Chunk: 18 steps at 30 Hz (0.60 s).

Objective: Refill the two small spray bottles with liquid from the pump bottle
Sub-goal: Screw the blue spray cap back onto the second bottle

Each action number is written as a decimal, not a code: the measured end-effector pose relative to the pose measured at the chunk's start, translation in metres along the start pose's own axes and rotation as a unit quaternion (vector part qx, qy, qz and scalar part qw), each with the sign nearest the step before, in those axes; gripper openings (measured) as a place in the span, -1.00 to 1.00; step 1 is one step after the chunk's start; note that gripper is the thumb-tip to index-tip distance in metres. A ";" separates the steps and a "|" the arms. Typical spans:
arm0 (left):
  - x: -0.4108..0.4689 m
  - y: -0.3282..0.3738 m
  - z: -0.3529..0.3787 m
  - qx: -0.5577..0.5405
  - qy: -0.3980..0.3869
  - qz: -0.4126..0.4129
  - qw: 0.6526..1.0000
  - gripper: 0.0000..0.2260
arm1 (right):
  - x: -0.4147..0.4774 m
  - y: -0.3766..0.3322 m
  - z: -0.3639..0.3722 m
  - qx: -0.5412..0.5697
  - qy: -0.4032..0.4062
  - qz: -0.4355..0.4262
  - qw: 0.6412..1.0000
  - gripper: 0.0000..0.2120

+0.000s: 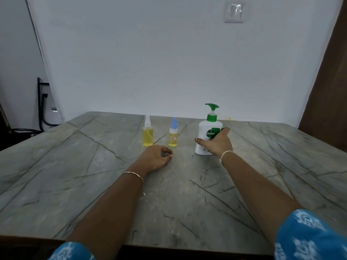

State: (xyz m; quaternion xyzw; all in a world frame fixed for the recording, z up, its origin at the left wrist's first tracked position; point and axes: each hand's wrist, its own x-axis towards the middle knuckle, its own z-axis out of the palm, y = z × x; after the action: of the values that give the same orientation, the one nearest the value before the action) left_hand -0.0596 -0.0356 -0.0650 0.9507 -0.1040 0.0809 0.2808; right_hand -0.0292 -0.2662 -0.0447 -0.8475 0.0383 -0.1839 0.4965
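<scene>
3 bottles stand upright in a rough row toward the far side of a grey veined table (93, 184), w/ 2 hands just in front of them. Counting L to R: 1 clear-capped spray bottle (148, 136), its body yellow w/ liquid. Just beside it but apart is 1 blue-capped bottle (173, 137), shorter, also yellow inside, w/ a small label on its front. Then, across a wider gap, comes 1 white pump bottle (203, 131) w/ a green pump head and a green Dettol label. So 2 small bottles and 1 big one, all w/ tops on. The right hand (216, 144) is wrapped round the pump bottle's lower body from the near side, thumb out past its left side, fingers curled round the right by the label; the bottle's base sits on the table. The left hand (155, 157) rests on the table just in front of the 2 small bottles, about level w/ the gap between them, fingers loosely curled under, holding nothing. 1 chain bracelet (132, 174) on the left wrist, 1 pale band (225, 155) on the right. 2 blue-and-white patterned sleeves (309, 235) at the near edge. Behind is a pale wall (150, 53) w/ 1 switch plate (233, 11) high up, black cables (40, 102) at far left and 1 brown panel (326, 87) at right.
</scene>
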 end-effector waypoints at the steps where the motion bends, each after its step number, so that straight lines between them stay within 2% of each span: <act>1: 0.001 0.000 0.000 0.005 0.000 0.000 1.000 -0.75 | 0.003 0.000 0.002 -0.005 0.000 0.004 1.000 -0.23; 8: 0.010 0.006 -0.007 0.075 -0.036 0.009 0.996 -0.69 | 0.020 0.007 0.011 -0.052 -0.018 -0.013 0.998 -0.19; 13: 0.020 0.020 -0.027 0.178 -0.151 0.012 0.972 -0.58 | 0.033 0.012 0.018 -0.030 -0.030 -0.029 0.999 -0.21; 18: 0.027 0.030 -0.034 0.231 -0.203 -0.001 0.952 -0.51 | 0.040 0.021 0.021 -0.011 -0.030 -0.042 0.999 -0.21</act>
State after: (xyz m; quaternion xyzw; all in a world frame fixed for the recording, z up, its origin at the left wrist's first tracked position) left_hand -0.0436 -0.0455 -0.0155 0.9860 -0.1366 -0.0919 0.0262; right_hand 0.0176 -0.2694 -0.0611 -0.8586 -0.0098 -0.1788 0.4804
